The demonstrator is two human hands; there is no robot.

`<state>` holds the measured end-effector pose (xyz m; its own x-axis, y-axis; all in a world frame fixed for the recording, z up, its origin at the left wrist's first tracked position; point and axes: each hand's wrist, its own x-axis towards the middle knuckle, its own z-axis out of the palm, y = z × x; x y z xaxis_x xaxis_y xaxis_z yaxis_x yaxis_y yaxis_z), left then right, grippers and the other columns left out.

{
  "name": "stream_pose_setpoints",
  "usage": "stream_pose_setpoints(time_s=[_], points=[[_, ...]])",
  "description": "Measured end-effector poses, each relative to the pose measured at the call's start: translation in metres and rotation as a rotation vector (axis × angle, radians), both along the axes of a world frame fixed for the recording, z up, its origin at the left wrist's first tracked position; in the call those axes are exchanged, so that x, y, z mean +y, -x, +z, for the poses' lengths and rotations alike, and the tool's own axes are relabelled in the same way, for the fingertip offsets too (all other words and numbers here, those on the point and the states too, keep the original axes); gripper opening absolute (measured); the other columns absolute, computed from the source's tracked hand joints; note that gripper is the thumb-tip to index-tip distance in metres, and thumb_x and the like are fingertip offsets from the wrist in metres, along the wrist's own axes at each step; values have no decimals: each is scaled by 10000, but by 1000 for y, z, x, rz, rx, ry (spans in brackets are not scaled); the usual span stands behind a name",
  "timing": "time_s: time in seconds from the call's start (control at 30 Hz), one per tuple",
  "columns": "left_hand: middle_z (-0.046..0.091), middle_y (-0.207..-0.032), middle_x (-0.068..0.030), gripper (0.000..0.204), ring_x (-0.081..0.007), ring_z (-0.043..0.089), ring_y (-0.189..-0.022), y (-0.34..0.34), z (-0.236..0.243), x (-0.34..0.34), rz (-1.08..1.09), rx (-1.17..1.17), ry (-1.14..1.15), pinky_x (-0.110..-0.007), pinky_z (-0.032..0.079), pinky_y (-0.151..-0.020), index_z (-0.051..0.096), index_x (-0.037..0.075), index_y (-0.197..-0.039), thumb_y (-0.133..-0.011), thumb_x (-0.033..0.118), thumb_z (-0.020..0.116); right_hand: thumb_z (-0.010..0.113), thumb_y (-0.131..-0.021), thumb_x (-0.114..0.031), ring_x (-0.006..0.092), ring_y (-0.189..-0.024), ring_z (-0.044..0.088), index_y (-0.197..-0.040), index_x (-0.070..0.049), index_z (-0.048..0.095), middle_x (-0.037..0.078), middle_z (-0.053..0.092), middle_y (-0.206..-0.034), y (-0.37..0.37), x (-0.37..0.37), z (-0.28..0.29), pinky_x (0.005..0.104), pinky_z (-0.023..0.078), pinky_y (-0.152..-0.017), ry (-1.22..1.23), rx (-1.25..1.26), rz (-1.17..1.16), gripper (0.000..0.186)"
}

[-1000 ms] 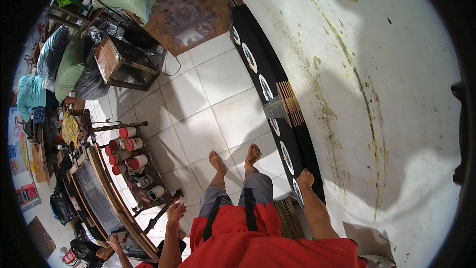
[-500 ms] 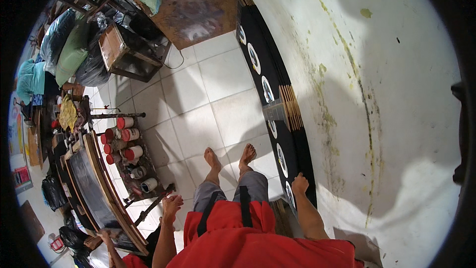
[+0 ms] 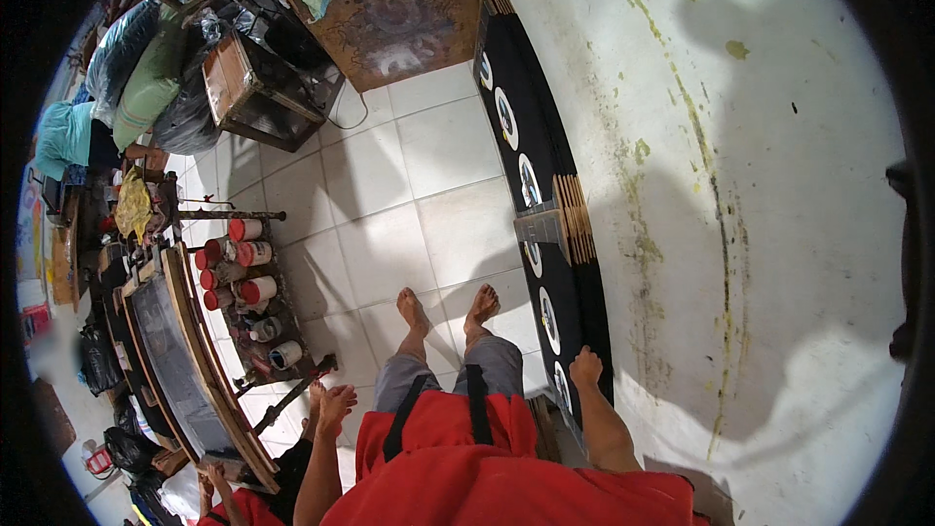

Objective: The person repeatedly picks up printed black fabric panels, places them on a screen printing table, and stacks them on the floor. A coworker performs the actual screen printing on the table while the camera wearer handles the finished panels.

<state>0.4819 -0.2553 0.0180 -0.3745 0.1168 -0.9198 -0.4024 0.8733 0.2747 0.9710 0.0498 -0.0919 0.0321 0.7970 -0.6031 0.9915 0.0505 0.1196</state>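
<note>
My right hand (image 3: 586,368) is closed in a fist over the near end of a row of black fabric panels (image 3: 539,127). Each panel carries white round prints, and a dark band crosses the row midway. What the fist holds, if anything, is hidden. On the other side, my left hand (image 3: 336,407) hangs in the air beside my hip with its fingers apart and nothing in it. Close behind it is part of another person's limb. A framed screen (image 3: 180,370) lies on the bench to the left, where a person in red has a hand (image 3: 216,475) at its near end.
Red-lidded jars (image 3: 255,253) crowd a rack beside the bench. Farther off are a wooden stand (image 3: 255,93), stuffed sacks (image 3: 151,83) and a stained board (image 3: 399,15). A person in a turquoise top (image 3: 66,136) is at far left. The marked white wall (image 3: 682,234) rises at right.
The view has shifted slightly. My right fist stays at the panels and my left hand stays in the air. The person in red has shifted at the bench's near end.
</note>
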Motion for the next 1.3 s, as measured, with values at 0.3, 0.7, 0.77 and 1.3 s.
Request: stream_pose_setpoints(time_s=[0.3,0.7,0.77,1.3], points=[[651,-978,-126,419,-216,632,-844,-3,10,29,63,44,-85,-342,482,-736,571,-7,-1110,-854,324,600,640,-800,-245,323,-816,651,-1103,9,534,177,649,-899,7,-11,17,424,524,-713,-28,-55,-9,410],[641,-895,-61,345,-153,611,-770,-12,-21,-9,305,-44,-178,-294,455,-664,573,63,-1079,-848,316,609,647,-777,-223,385,-885,616,-1003,-15,513,222,623,-937,62,14,74,467,485,-780,-132,74,-64,336],[640,-860,-33,266,-123,598,-713,-17,-33,-23,446,-57,-182,-288,453,-628,592,96,-1022,-840,289,618,649,-759,-208,403,-895,609,-1006,-1,514,232,625,-930,77,23,77,485,485,-771,-103,109,-28,349],[647,-984,-132,371,-234,624,-831,-9,-95,-66,792,-144,-71,-361,466,-679,599,40,-1073,-841,328,623,744,-644,-149,261,-646,624,-732,11,597,128,613,-679,308,107,44,365,498,-606,-46,649,324,234]])
